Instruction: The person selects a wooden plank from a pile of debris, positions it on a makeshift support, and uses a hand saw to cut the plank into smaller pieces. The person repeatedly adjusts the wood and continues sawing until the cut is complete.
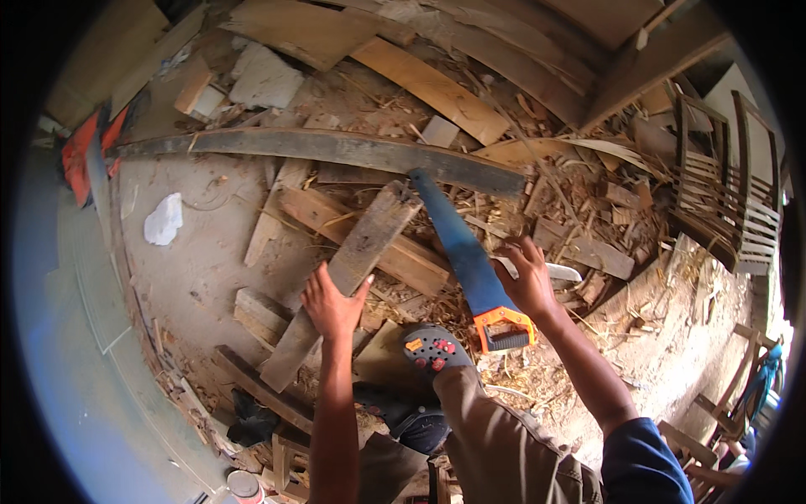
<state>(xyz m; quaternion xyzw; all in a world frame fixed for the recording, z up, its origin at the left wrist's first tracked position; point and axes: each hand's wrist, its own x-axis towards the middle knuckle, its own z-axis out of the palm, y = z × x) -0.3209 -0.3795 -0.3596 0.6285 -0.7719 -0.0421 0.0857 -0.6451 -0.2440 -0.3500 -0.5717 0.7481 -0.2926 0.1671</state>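
Two hands: left hand (329,304) on plank (353,260).

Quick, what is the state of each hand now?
Left hand: open, pressing flat on the plank.
Right hand: fingers spread beside the saw, gripping nothing that can be seen.
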